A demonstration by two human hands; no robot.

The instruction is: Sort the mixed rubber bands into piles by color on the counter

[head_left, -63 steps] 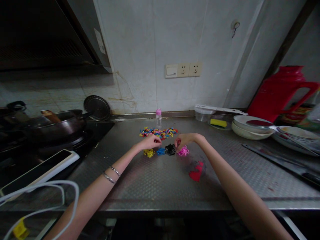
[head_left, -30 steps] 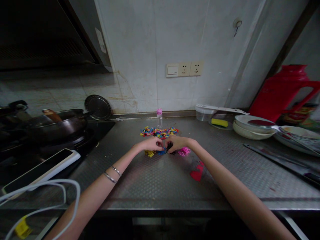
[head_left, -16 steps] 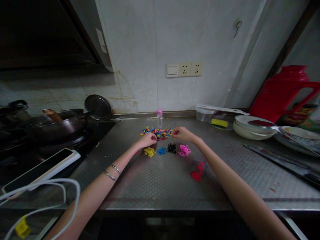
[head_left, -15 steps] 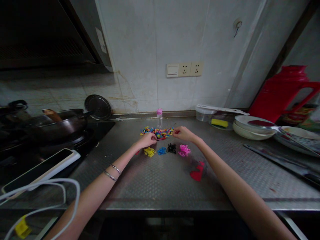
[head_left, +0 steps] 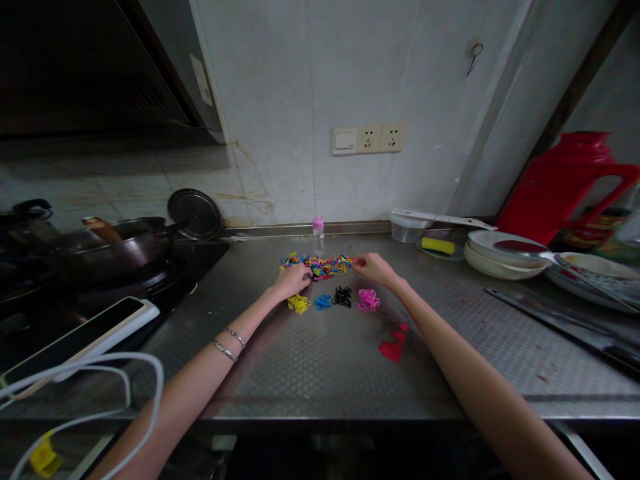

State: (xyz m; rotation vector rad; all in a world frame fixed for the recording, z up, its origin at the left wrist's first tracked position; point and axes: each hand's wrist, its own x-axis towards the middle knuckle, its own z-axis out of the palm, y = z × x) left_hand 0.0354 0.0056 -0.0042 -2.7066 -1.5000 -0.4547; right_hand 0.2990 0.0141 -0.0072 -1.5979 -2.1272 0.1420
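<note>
A spread pile of small mixed-colour rubber bands [head_left: 325, 268] lies on the metal counter. At its near left edge my left hand [head_left: 294, 280] is pinched, with a dark rubber band [head_left: 311, 277] at the fingertips. The pile's right end meets the closed fingertips of my right hand [head_left: 375, 269]; what they hold is too small to make out. Nearer me sit separate heaps of yellow rubber bands [head_left: 299, 304], blue rubber bands [head_left: 323, 302], black rubber bands [head_left: 343, 297] and pink rubber bands [head_left: 368, 300].
Behind the pile stands a pink-capped clear bottle [head_left: 319, 230]. A bag with red print [head_left: 394, 345] lies by my right forearm. Bowls [head_left: 505, 260], a knife [head_left: 560, 323] and a red thermos [head_left: 570, 183] are on the right; a pan [head_left: 115, 250] sits left, near a white cable [head_left: 145, 360].
My right hand has shifted slightly right, uncovering more of the pile's right end. My left hand has moved a little left and down, still at the pile's near edge.
</note>
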